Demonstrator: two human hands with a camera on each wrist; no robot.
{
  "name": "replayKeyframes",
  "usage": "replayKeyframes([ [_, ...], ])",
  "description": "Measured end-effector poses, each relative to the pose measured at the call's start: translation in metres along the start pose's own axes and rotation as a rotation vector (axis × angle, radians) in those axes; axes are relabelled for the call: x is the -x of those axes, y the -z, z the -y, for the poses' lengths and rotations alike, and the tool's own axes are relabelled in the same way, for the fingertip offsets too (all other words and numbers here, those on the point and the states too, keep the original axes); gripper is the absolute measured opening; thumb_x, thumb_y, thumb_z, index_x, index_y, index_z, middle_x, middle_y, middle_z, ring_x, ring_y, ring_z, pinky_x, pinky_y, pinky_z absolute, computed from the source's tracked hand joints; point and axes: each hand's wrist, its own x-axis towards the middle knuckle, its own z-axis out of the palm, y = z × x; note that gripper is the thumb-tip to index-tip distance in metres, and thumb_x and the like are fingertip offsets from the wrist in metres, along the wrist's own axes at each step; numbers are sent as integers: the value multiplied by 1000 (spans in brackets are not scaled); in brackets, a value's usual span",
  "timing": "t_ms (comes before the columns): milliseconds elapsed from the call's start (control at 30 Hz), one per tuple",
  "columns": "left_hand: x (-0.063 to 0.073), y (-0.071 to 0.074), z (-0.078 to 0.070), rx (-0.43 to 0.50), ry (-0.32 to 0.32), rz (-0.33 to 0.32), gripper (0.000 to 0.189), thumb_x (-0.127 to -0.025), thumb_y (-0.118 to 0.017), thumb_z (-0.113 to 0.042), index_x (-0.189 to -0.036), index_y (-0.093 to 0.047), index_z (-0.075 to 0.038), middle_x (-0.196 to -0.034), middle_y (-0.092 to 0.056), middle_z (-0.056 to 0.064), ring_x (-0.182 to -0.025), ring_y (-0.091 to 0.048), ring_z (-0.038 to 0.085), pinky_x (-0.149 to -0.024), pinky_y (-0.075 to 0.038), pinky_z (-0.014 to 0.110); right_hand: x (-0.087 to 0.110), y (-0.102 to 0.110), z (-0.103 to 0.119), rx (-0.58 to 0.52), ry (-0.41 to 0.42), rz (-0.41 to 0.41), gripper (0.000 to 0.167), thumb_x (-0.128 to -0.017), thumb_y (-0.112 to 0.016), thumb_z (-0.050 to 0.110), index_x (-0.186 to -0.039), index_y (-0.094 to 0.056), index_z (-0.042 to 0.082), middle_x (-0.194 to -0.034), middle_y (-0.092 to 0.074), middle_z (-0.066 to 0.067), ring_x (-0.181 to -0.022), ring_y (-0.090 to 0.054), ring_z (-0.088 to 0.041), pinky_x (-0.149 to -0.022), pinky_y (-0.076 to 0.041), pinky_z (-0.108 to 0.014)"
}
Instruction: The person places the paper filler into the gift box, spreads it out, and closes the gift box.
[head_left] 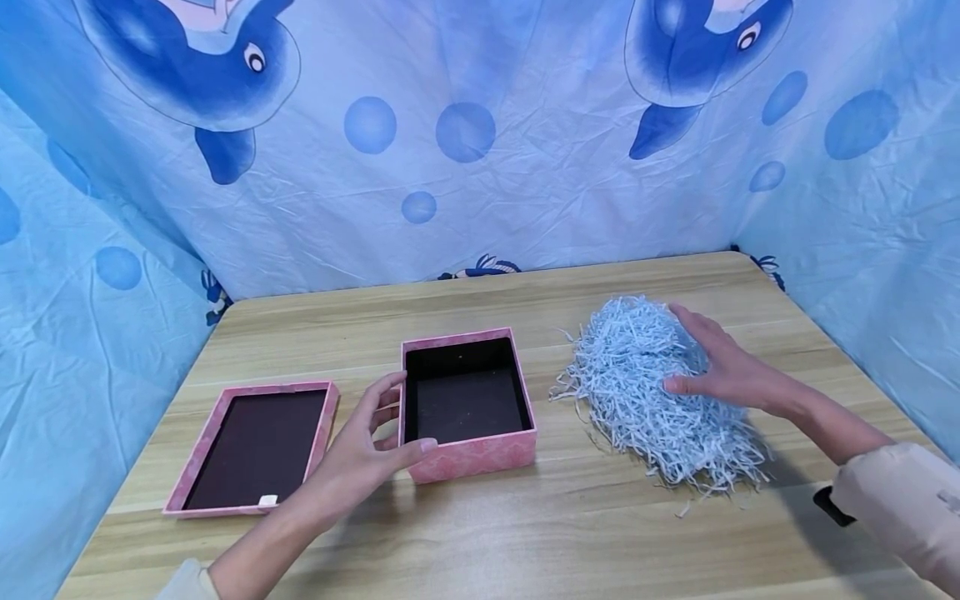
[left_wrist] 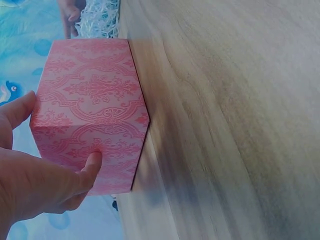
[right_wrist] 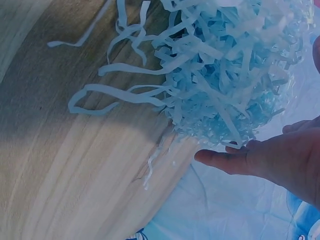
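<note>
A pink patterned box (head_left: pixel 472 457) with a black inside stands without its lid on the table. My left hand (head_left: pixel 360 458) holds its near left corner, thumb on the front rim and fingers along the left side. In the left wrist view, a fingertip presses the patterned wall of the box (left_wrist: pixel 95 85). To the right lies a loose heap of light blue shredded paper (head_left: pixel 637 383). My right hand (head_left: pixel 731 371) is at the heap's right side, thumb and fingers spread apart. The right wrist view shows this hand (right_wrist: pixel 270 157) beside the paper shreds (right_wrist: pixel 220 75).
The pink box lid (head_left: pixel 258 450) lies inside up at the left, a small white piece (head_left: pixel 267 500) near its front edge. Blue dolphin-print cloth (head_left: pixel 480 208) hangs around the wooden table (head_left: pixel 487 533). Loose strands trail from the heap onto the wood.
</note>
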Motion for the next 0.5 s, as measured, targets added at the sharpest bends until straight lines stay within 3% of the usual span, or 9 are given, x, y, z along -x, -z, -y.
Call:
replayKeyframes([
  [233,-1,0,1,23,8,0,89,-77,-82,-26,-147,-27,-28,-145,-36,9,-136,-33,31,-108,-35,50,-2,-3,-3,-50,39,31,115,-78,-80,23,-155,4,22,-158,4,-23,-140,3,-52,-93,-14,-81],
  [500,-1,0,1,29,14,6,88,-78,-81,-25,-147,-26,-28,-145,-35,11,-136,-32,30,-109,-33,50,-7,-10,-7,-22,121,49,121,-69,-86,26,-156,-3,20,-155,-1,-28,-136,-6,-56,-86,-21,-83],
])
